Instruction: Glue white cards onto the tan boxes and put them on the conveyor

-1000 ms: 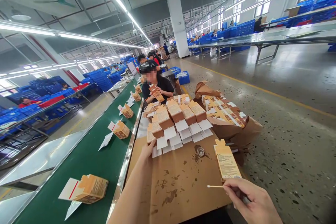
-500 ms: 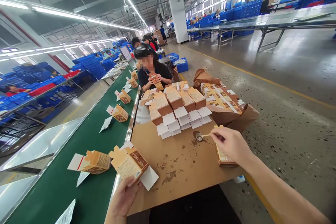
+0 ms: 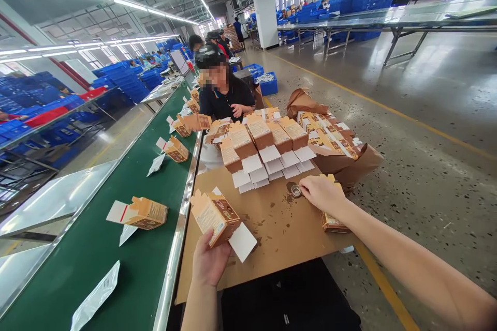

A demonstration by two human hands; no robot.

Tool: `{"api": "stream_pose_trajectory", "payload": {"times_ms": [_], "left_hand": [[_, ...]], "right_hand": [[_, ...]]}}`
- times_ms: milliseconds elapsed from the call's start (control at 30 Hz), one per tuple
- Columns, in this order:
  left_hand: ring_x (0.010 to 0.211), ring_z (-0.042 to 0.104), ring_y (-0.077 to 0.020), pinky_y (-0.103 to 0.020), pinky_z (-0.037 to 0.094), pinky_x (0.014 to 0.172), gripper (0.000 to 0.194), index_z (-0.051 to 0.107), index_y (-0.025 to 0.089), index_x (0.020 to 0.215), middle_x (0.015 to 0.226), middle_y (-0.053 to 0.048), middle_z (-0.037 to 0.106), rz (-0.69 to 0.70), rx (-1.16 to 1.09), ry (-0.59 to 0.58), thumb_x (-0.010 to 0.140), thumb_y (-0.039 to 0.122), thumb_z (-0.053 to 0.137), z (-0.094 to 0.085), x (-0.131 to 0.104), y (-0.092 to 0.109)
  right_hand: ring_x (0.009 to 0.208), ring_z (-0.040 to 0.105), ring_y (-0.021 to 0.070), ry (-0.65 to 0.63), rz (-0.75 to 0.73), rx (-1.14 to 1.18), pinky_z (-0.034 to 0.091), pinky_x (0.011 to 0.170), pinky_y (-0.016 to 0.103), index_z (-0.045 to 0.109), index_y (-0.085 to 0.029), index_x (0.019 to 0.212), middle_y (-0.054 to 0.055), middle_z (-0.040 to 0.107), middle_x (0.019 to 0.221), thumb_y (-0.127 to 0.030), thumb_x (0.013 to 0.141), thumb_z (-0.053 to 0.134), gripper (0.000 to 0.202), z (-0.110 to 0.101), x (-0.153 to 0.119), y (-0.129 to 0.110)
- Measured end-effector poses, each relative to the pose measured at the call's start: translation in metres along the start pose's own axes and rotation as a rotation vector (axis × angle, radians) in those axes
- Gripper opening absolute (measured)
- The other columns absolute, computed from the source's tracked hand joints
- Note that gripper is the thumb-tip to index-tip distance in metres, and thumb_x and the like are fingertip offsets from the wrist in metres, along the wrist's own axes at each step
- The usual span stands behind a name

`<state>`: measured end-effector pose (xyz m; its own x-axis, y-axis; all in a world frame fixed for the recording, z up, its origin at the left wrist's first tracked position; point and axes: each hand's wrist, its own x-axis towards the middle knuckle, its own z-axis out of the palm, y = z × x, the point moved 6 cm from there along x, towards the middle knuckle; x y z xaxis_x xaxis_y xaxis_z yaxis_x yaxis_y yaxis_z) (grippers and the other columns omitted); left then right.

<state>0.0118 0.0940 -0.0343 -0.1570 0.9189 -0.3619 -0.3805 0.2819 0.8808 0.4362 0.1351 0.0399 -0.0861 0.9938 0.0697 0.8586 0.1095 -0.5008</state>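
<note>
My left hand [image 3: 212,258] is closed round the lower part of a brown and tan carton [image 3: 218,217], whose white flap hangs out to the right. My right hand [image 3: 321,194] is closed just beside a small round dish [image 3: 295,191] on the cardboard sheet [image 3: 279,238]; what its fingers hold is hidden. Partly under that hand and wrist lies another carton [image 3: 332,222]. Farther back, a stack of cartons [image 3: 252,134] has white flaps facing me.
At the left, a green belt [image 3: 143,248] carries cartons [image 3: 149,213] and silver packets [image 3: 97,295] behind a metal rail. Across the stack sits a person [image 3: 229,88]. Brown paper [image 3: 337,165] wraps more cartons at the right.
My left hand has moved right with its carton, off the rail. My right hand has moved left to the dish, and the stick it held no longer shows. The person's arm now reaches a carton to the belt.
</note>
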Motion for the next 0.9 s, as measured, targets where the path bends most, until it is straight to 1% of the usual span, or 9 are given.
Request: {"api": "stream_pose_trajectory", "payload": {"times_ms": [100, 200, 267, 367, 467, 567, 633, 733, 900], "left_hand": [[0.148, 0.083, -0.0525, -0.065, 0.069, 0.126, 0.081, 0.09, 0.021, 0.133, 0.148, -0.022, 0.092, 0.064, 0.181, -0.021, 0.068, 0.065, 0.111, 0.003, -0.001, 0.002], [0.144, 0.086, -0.0495, -0.061, 0.068, 0.127, 0.088, 0.09, 0.018, 0.127, 0.144, -0.025, 0.092, 0.068, 0.295, -0.072, 0.061, 0.069, 0.119, 0.009, -0.005, 0.005], [0.141, 0.087, -0.0482, -0.06, 0.069, 0.125, 0.091, 0.09, 0.018, 0.126, 0.143, -0.026, 0.092, 0.049, 0.298, -0.092, 0.06, 0.074, 0.12, 0.013, -0.008, 0.007], [0.138, 0.088, -0.0464, -0.06, 0.07, 0.124, 0.093, 0.089, 0.018, 0.124, 0.143, -0.026, 0.092, 0.047, 0.301, -0.086, 0.059, 0.076, 0.121, 0.015, -0.009, 0.006], [0.137, 0.088, -0.0453, -0.06, 0.07, 0.124, 0.092, 0.087, 0.019, 0.124, 0.142, -0.025, 0.092, 0.061, 0.304, -0.081, 0.059, 0.073, 0.122, 0.015, -0.009, 0.002], [0.141, 0.087, -0.0454, -0.06, 0.069, 0.125, 0.092, 0.085, 0.019, 0.127, 0.143, -0.024, 0.091, 0.072, 0.295, -0.084, 0.06, 0.069, 0.122, 0.016, -0.01, 0.001], [0.142, 0.086, -0.0455, -0.061, 0.068, 0.126, 0.09, 0.084, 0.02, 0.127, 0.142, -0.024, 0.09, 0.074, 0.296, -0.083, 0.061, 0.067, 0.122, 0.016, -0.01, 0.001], [0.14, 0.086, -0.0451, -0.061, 0.068, 0.125, 0.087, 0.083, 0.021, 0.127, 0.141, -0.023, 0.09, 0.072, 0.297, -0.078, 0.062, 0.063, 0.123, 0.016, -0.011, 0.0], [0.129, 0.088, -0.0441, -0.061, 0.072, 0.115, 0.092, 0.077, 0.024, 0.129, 0.135, -0.019, 0.09, 0.116, 0.353, -0.043, 0.057, 0.061, 0.122, 0.009, -0.014, -0.011]], "right_hand": [[0.089, 0.082, 0.0259, 0.021, -0.02, 0.019, 0.058, 0.082, 0.036, 0.085, -0.025, 0.093, 0.011, 0.092, 0.099, -0.026, 0.118, 0.061, 0.035, -0.011, -0.014, -0.007], [0.09, 0.083, 0.0247, 0.074, -0.077, 0.105, 0.063, 0.085, 0.036, 0.088, -0.026, 0.106, 0.009, 0.093, 0.103, -0.03, 0.119, 0.058, 0.033, -0.006, -0.042, -0.031], [0.082, 0.08, 0.0222, 0.109, -0.14, 0.244, 0.064, 0.081, 0.034, 0.089, -0.028, 0.107, 0.005, 0.09, 0.096, -0.033, 0.119, 0.061, 0.03, 0.012, -0.064, -0.055], [0.075, 0.077, 0.0195, 0.073, -0.18, 0.419, 0.062, 0.075, 0.03, 0.087, -0.03, 0.101, 0.001, 0.086, 0.087, -0.029, 0.118, 0.069, 0.025, 0.059, -0.085, -0.09], [0.075, 0.077, 0.0183, 0.008, -0.179, 0.463, 0.06, 0.075, 0.028, 0.084, -0.029, 0.096, 0.0, 0.082, 0.084, -0.018, 0.113, 0.074, 0.023, 0.103, -0.086, -0.115], [0.075, 0.076, 0.0186, -0.021, -0.194, 0.459, 0.059, 0.075, 0.028, 0.082, -0.028, 0.091, 0.0, 0.08, 0.081, -0.013, 0.11, 0.074, 0.026, 0.127, -0.075, -0.126], [0.075, 0.076, 0.0192, -0.031, -0.205, 0.456, 0.059, 0.075, 0.028, 0.08, -0.028, 0.087, 0.0, 0.08, 0.08, -0.012, 0.109, 0.073, 0.028, 0.132, -0.069, -0.127], [0.076, 0.076, 0.0198, -0.032, -0.214, 0.454, 0.061, 0.077, 0.03, 0.081, -0.028, 0.087, 0.001, 0.082, 0.083, -0.014, 0.111, 0.073, 0.029, 0.131, -0.064, -0.123], [0.077, 0.077, 0.0211, 0.017, -0.181, 0.458, 0.065, 0.078, 0.032, 0.084, -0.029, 0.095, 0.003, 0.084, 0.085, -0.024, 0.118, 0.066, 0.03, 0.108, -0.072, -0.102]]}}
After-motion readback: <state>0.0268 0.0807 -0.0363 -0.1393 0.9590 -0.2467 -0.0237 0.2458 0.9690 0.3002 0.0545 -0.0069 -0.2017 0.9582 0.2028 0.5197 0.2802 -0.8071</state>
